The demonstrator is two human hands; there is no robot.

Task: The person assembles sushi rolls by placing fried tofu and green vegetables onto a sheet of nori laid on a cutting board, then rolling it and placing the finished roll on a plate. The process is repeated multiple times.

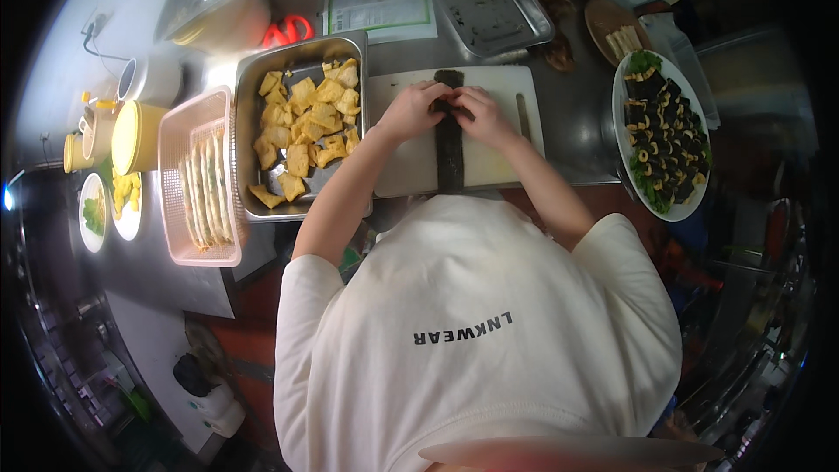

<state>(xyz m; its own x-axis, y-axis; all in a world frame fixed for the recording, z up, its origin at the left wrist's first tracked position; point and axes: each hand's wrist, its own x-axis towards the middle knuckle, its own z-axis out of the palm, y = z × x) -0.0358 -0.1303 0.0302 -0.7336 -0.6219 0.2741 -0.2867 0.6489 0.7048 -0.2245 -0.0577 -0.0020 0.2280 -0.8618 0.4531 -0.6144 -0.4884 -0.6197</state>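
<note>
A long dark strip, which looks like seaweed (449, 153), lies lengthwise across a white cutting board (402, 166). My left hand (418, 111) and my right hand (483, 115) meet over its upper part, fingers curled and thumbs close together. Both pinch at the strip, where a small dark bulge shows between the fingertips. Whether something is wrapped inside it is hidden by my fingers. Just left of the board stands a deep metal tray (360, 42) holding yellow fried pieces (306, 114).
Left of the tray is a pink basket (234, 249) with several long pale rolls (207, 192). On the right, an oval white plate (622, 157) bears dark rolls on green leaves. A shallow metal tray (502, 31) with green scraps and a brown plate (599, 22) with pale sticks sit behind.
</note>
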